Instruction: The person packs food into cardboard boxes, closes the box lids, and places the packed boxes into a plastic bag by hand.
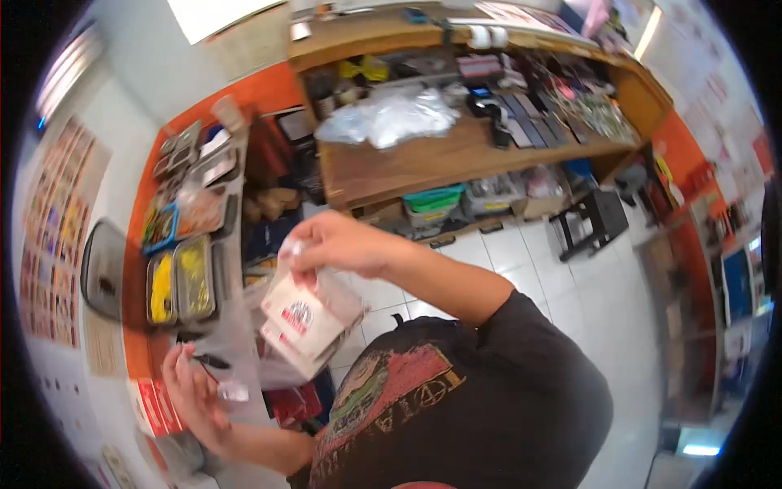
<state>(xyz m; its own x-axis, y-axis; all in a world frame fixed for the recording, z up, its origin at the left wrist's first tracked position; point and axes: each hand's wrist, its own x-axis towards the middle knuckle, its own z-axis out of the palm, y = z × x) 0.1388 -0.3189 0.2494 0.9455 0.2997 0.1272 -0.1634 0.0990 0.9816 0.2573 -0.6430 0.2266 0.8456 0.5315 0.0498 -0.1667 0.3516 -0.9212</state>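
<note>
My right hand (338, 244) is closed at the top of a cream-coloured packet (287, 300) with a red and black logo. More cream packets (305, 350) show just below it, with clear plastic (346, 301) around them. Lower left, my left hand (195, 399) is raised with its fingers loosely bent and apart, and nothing shows in them. It is close to a red and white box (155, 406) and a small clear plastic piece (234, 391) on the narrow counter. A hazy sheet of clear plastic (236, 334) lies between the hands; its edges are blurred.
Trays with yellow pieces (194, 277) and a blue tray (160, 228) line the left counter. A wooden workbench (391, 171) ahead carries silvery plastic bags (399, 116) and dark flat strips (533, 121). Bins (432, 204) sit beneath; a black stool (590, 222) stands on the tiled floor.
</note>
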